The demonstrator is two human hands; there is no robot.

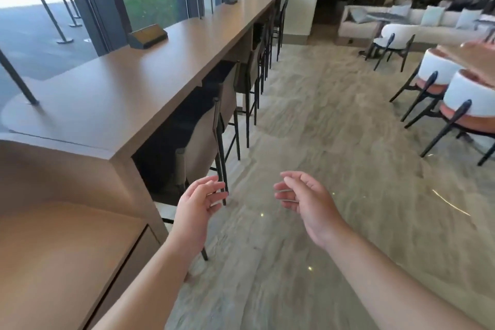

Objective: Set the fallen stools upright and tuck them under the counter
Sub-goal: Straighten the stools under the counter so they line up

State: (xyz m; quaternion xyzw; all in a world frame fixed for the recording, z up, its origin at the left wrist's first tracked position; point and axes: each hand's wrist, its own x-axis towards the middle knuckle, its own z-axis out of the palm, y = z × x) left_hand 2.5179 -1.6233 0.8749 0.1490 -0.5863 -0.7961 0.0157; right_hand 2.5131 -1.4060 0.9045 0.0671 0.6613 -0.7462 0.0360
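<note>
A long wooden counter (150, 69) runs from the near left to the far middle. Several tall stools with brown backs and thin black legs stand upright along its right side, tucked under the top. The nearest stool (199, 147) is just beyond my left hand (195, 211), which hovers in front of its legs with fingers apart and empty. My right hand (305, 201) floats over the floor to the right, fingers loosely spread, holding nothing. A second stool (227, 94) stands behind the nearest one. No fallen stool is in view.
A low wooden cabinet (61, 249) fills the near left. Round white-backed chairs (466, 94) stand around a table at the right. A pale sofa (417, 21) sits far back. Pale carpet (321, 128) spreads between counter and chairs. A small stand (147, 36) rests on the counter.
</note>
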